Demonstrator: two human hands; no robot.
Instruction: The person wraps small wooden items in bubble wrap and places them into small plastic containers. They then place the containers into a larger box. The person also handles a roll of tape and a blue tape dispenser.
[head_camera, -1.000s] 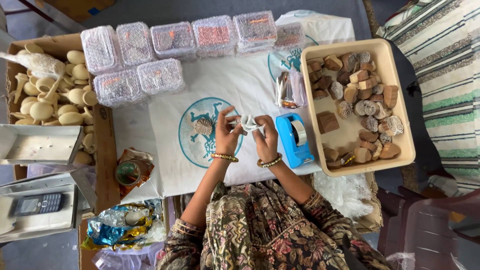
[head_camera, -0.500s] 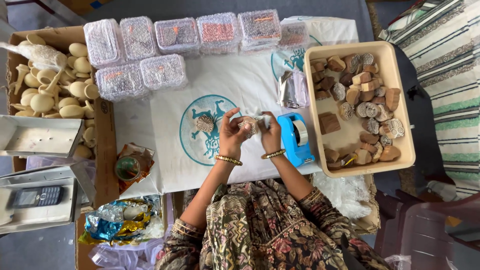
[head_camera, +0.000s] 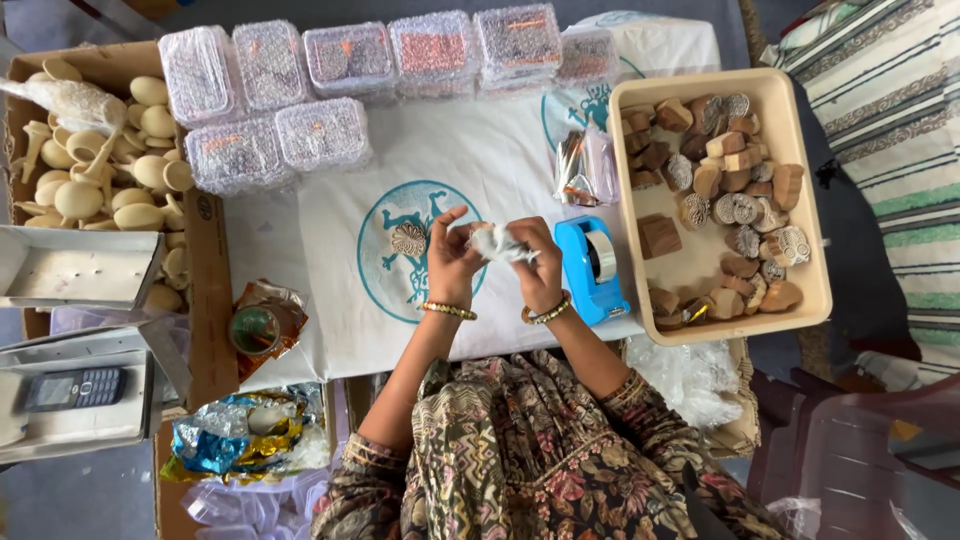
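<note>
Both hands, left hand (head_camera: 452, 262) & right hand (head_camera: 533, 268), now grip crumpled wrap (head_camera: 497, 243) over the stamp, hidden since 0.5s ago; tape dispenser (head_camera: 592, 270) at 3 o'clock.

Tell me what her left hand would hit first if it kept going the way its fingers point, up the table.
Probably the small carved round block lying on the white sheet just beyond the left hand; depth is hard to judge from above.
</note>
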